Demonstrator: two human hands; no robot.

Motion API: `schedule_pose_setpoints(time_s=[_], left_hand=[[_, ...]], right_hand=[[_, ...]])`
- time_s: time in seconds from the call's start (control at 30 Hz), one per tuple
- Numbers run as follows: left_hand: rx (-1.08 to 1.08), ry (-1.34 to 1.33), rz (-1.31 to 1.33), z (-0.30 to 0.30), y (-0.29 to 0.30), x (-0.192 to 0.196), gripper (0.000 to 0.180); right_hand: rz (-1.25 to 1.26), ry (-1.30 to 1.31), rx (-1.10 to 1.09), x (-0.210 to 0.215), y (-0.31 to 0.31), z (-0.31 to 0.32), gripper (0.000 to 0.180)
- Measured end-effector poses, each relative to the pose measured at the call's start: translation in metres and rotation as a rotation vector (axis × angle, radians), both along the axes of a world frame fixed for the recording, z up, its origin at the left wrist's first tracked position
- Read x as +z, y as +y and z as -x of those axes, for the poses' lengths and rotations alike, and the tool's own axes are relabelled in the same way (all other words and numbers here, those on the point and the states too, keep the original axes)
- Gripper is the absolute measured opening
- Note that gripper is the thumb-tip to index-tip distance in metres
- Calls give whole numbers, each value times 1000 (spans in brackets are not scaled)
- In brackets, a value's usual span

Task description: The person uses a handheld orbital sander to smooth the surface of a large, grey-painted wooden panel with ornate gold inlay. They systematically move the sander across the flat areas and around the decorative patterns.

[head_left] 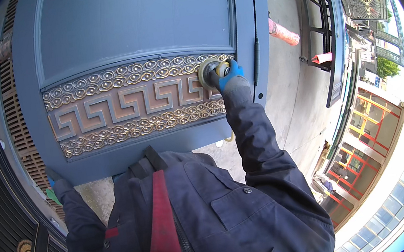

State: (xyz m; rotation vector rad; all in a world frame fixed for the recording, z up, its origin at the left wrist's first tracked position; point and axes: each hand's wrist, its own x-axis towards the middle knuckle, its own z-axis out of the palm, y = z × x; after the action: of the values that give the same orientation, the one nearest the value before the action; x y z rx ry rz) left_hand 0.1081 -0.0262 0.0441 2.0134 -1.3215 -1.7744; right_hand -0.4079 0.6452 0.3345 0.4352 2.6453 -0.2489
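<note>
Nearest to us: our dark blue jacket [213, 211] with a red strap [162, 228] running down the chest, filling the 6 o'clock part of the view.

Our left hand [55, 183], at about 8 o'clock, sits at the lower left corner of the blue door panel [132, 23]. It's mostly hidden by the sleeve, so we cannot tell how its fingers are set.

Our right hand [226, 77], in a blue glove, reaches up to about 1 o'clock. Its fingers are wrapped tight around a small round brush tool [210, 71], which touches the right end of the gold patterned band [133, 104] crossing the panel.

The panel lies across our front, taking up 10 to 12 o'clock. A brown grille [19, 129] lies just beside its left edge, at 9 o'clock.

Farther out, at 2 o'clock: concrete floor [294, 88], then a black metal frame [318, 19]. At 4 o'clock, well apart from us, stands a red and yellow frame [363, 145].
</note>
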Motion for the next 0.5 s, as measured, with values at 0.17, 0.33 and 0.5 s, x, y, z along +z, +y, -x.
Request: schedule_pose_setpoints(time_s=[0.17, 0.33, 0.5], left_hand=[[1, 3, -13, 4, -2, 1, 80], [4, 16, -28, 4, -2, -1, 78], [-9, 35, -63, 2, -9, -4, 76]], right_hand=[[25, 82, -36, 1, 2, 4, 101], [-23, 18, -24, 3, 10, 7, 94], [-41, 44, 12, 2, 8, 8, 88]])
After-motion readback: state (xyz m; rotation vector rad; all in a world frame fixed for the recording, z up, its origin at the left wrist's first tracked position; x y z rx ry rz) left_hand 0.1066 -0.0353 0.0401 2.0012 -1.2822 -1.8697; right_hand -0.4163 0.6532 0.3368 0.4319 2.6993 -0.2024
